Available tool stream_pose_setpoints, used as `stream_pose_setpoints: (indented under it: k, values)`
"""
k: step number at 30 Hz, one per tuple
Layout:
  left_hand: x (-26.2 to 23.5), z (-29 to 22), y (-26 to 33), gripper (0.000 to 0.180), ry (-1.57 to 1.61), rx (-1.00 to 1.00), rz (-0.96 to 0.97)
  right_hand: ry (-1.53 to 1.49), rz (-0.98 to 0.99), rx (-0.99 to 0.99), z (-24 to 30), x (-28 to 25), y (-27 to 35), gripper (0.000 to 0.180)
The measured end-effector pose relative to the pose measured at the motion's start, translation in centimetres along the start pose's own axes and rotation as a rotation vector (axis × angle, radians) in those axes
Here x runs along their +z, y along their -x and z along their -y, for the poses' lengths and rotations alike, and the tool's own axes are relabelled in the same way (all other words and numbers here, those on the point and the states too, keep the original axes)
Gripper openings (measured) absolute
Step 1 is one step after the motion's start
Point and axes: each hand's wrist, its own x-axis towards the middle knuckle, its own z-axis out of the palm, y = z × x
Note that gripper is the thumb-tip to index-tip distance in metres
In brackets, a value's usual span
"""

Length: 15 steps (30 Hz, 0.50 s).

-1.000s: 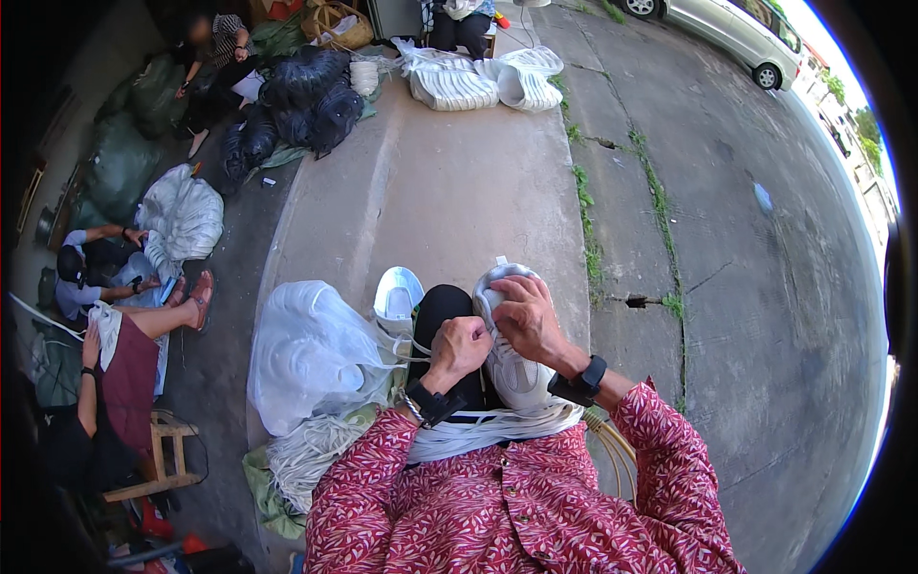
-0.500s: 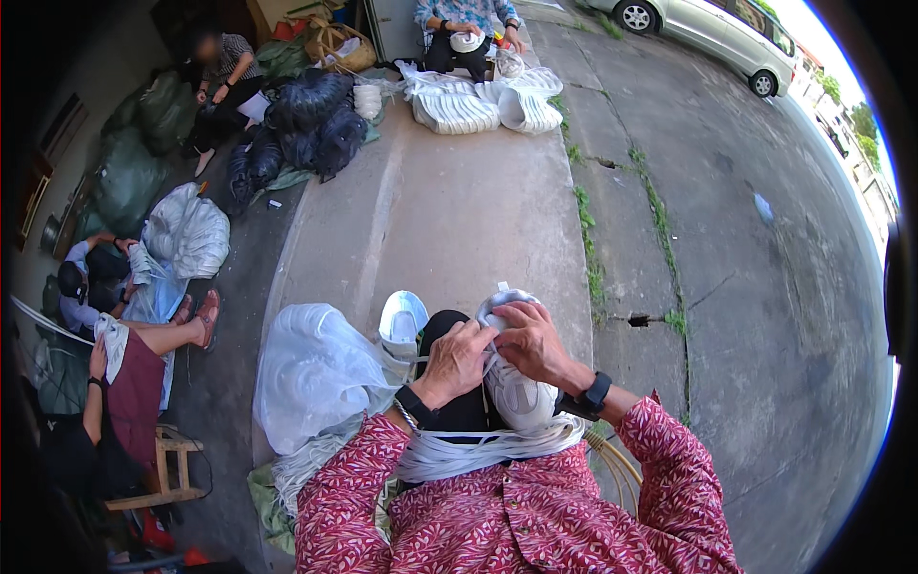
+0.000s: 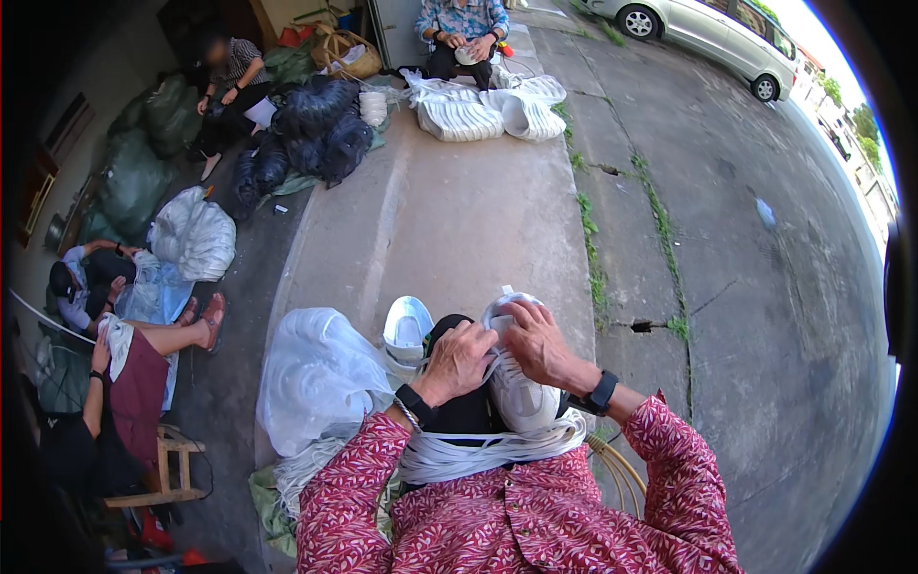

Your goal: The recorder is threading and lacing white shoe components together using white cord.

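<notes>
A white shoe lies on my lap, its toe toward my body and its opening away from me. My left hand is closed in a pinch on a white shoelace at the shoe's left side. Beside it, my right hand bends over the opening with its fingers closed at the tongue and eyelets; the fingertips are partly hidden, but the hand grips the shoe. A bundle of long white shoelaces stretches across my lap. Just past my left knee stands another white shoe, its opening facing up.
A translucent plastic bag with white contents sits at my left. Across the concrete, a person handles a white shoe behind rows of white shoes. More people sit at left near black bags and a wooden stool.
My hands stay at the shoe's opening; the right fingers have shifted slightly at the tongue. The far person's two hands have come together on a shoe. The view has shifted slightly.
</notes>
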Motion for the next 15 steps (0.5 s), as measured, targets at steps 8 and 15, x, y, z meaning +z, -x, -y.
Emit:
stream_pose_setpoints:
  k: [8, 15]
  values:
    - [0.8, -3.7, -1.8, 0.018, 0.262, -0.158, -0.109, -0.218, -0.006, 0.103, 0.4, -4.4, 2.1, 0.007]
    - [2.7, -3.6, -1.8, 0.01, 0.46, -0.305, -0.161, -0.253, 0.177, 0.32, -0.6, -4.9, 2.3, 0.019]
